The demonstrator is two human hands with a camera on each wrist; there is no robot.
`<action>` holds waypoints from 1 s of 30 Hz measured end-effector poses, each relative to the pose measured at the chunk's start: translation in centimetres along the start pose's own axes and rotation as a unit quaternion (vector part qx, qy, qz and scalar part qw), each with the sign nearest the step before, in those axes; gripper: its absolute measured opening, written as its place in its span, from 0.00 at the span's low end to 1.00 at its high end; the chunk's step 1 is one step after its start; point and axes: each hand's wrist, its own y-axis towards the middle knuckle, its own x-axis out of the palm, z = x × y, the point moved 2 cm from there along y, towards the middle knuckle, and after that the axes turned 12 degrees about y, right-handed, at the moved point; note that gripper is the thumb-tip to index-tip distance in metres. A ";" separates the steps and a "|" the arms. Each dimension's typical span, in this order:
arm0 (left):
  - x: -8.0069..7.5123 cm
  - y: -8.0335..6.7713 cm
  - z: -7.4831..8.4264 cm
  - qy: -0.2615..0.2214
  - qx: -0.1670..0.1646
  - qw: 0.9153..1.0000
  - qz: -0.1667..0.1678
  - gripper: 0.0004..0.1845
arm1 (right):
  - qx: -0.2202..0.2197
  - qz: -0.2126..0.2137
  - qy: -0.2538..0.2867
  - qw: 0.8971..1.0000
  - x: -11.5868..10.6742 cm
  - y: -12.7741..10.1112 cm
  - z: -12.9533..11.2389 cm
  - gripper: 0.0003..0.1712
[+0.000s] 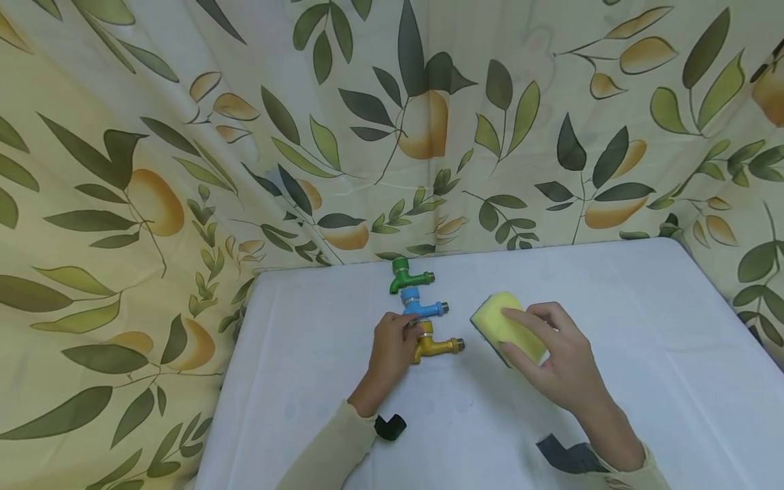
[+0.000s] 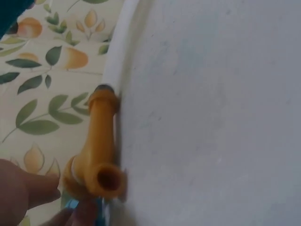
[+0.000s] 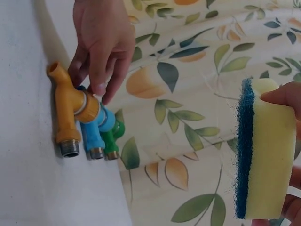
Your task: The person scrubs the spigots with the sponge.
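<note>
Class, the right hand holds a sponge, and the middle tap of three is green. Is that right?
Not quite: the right hand does hold a sponge, but the head view shows the blue tap in the middle, with the green tap at the far end.

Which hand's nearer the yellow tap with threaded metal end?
Left: the left hand is close beside the tap; the right hand, holding a yellow rectangular foam sponge, is past its threaded end.

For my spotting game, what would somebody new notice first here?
Probably the yellow foam sponge with a dark blue side, held above the white table in the right hand. Then the green tap, blue tap and orange-yellow tap, lined up beside the left hand. Behind hangs cream cloth printed with leaves and orange fruit.
</note>
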 end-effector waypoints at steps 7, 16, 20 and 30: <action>-1.6 2.4 -2.2 0.109 0.082 0.991 -0.020 0.23 | -0.001 0.002 -0.001 1.000 0.0 0.0 0.1 0.33; -2.3 6.0 -4.0 0.164 0.123 0.965 -0.165 0.48 | 0.008 0.002 -0.002 1.000 0.0 0.1 0.6 0.32; -1.8 6.8 -3.9 0.180 0.142 0.957 -0.179 0.52 | 0.003 0.004 0.000 1.000 0.1 0.1 0.7 0.33; -1.7 7.5 -3.6 0.189 0.143 0.957 -0.166 0.52 | -0.010 0.007 0.012 1.000 0.4 0.4 1.0 0.33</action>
